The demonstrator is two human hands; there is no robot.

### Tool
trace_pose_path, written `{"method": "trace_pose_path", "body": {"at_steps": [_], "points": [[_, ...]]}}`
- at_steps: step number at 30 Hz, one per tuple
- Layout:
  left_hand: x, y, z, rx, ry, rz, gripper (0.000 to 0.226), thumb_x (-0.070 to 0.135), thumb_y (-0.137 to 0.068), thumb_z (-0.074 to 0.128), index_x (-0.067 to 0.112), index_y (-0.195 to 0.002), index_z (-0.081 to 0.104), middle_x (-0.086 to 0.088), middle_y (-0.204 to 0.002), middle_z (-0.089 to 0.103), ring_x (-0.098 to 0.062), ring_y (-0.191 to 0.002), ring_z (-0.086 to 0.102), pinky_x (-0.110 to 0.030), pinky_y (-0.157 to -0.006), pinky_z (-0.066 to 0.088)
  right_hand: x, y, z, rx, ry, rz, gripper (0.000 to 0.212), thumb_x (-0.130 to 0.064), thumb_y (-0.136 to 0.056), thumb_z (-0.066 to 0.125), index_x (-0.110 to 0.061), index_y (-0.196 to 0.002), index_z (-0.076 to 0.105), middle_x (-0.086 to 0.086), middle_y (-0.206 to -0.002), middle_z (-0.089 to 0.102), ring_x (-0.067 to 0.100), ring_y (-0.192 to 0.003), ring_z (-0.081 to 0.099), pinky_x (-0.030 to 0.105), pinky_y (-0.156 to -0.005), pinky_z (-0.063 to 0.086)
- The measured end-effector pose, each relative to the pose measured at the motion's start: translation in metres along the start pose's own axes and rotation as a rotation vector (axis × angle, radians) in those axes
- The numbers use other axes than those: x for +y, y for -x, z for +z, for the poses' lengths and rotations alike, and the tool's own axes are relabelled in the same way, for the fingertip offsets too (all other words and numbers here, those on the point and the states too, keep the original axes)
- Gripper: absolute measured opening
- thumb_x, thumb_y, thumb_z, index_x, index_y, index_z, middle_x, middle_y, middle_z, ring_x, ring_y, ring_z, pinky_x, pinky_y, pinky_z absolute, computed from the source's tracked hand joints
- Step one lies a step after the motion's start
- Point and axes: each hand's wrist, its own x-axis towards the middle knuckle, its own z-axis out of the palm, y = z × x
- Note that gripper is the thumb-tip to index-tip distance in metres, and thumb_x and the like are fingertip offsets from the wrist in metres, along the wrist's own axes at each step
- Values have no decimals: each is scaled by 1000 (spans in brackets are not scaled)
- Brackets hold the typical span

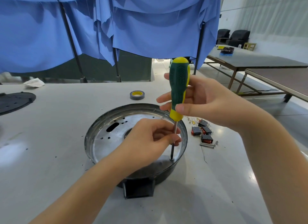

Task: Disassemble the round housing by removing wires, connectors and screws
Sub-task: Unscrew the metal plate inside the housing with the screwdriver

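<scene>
Head view, left to right. At far left edge of the grey table (50, 140): a black perforated round cover (15, 102), flat, partly cut off by the frame; behind it near the back edge, a crumpled white cloth (34, 82). Wide bare tabletop between cover and housing. Centre: the round housing (103, 132), dark rim, shiny metal floor with 1 oblong slot and several small holes, a black box-shaped outlet (138, 188) jutting toward the near edge. Beyond its far rim, well apart, a roll of grey tape (137, 95) with a yellow core. Left hand (150, 138) over the housing interior, fingers curled, fingertips pinching the metal shaft of the screwdriver (179, 88) about midway down. Screwdriver upright, slightly tilted, tip seated on a screw (171, 159) at the near right inner rim. Right hand (205, 103) above the right rim, fingers and thumb wrapped round the green-and-yellow handle, gripping it, the yellow cap clear above the fingers. Just right of the housing, on the table: 4 black-and-red switches (202, 132) clustered together, thin wires with brass terminals (193, 121) behind them, 2 long loose bolts (207, 145) and a small metal spacer (217, 142) just in front. Bare tabletop further right to the table edge. Background: blue drapes (116, 27) on dark poles, other tables (250, 62) at right.
</scene>
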Motion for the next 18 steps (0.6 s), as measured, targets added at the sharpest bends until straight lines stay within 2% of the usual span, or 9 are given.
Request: {"method": "trace_pose_path", "body": {"at_steps": [4, 6, 10, 12, 14, 18], "points": [[-2, -2, -1, 75, -25, -5, 17, 10, -76, 79, 25, -72, 71, 3, -71, 75, -13, -70, 73, -29, -74, 59, -2, -2, 2, 21, 120, 16, 54, -21, -73, 75, -24, -122, 54, -4, -100, 73, 14, -95, 70, 23, -82, 56], [-3, -2, -1, 98, -40, -8, 17, 13, -72, 82, 26, -70, 71, 4, -71, 74, -13, -69, 72, -32, -76, 59, -1, -4, 3, 35, 192, 15, 45, -24, -74, 76, -30, -114, 58, -7, -94, 74, 12, -90, 71, 21, -84, 55], [-4, -3, -1, 98, -58, 2, 18, 18, -70, 83, 31, -74, 71, 6, -74, 74, -11, -72, 72, -28, -75, 58, -1, -5, 4, 55, 274, 20, 37, -39, -68, 72, -37, -103, 61, -10, -94, 73, 9, -89, 69, 18, -85, 53], [-4, -3, -2, 73, -53, 14, 15, 18, -74, 81, 30, -74, 71, 7, -77, 74, -10, -75, 72, -25, -76, 58, 0, -6, 3, 74, 328, 29, 37, -45, -66, 70, -40, -102, 61, -9, -99, 71, 9, -92, 67, 22, -85, 55], [-3, -2, -3, 43, -35, 25, 15, 15, -81, 76, 29, -83, 72, 8, -83, 75, -8, -80, 72, -24, -79, 58, 0, -5, 0, 89, 355, 39, 36, -41, -69, 73, -39, -104, 60, -7, -102, 69, 13, -93, 67, 29, -86, 56], [-1, 0, -2, -36, 38, 5, 26, 4, -88, 64, 29, -94, 70, 8, -93, 76, -10, -88, 73, -25, -86, 56, -1, 0, -7, 71, 224, 25, 47, -6, -79, 73, -23, -120, 58, 4, -100, 73, 21, -95, 70, 29, -84, 57]]}}
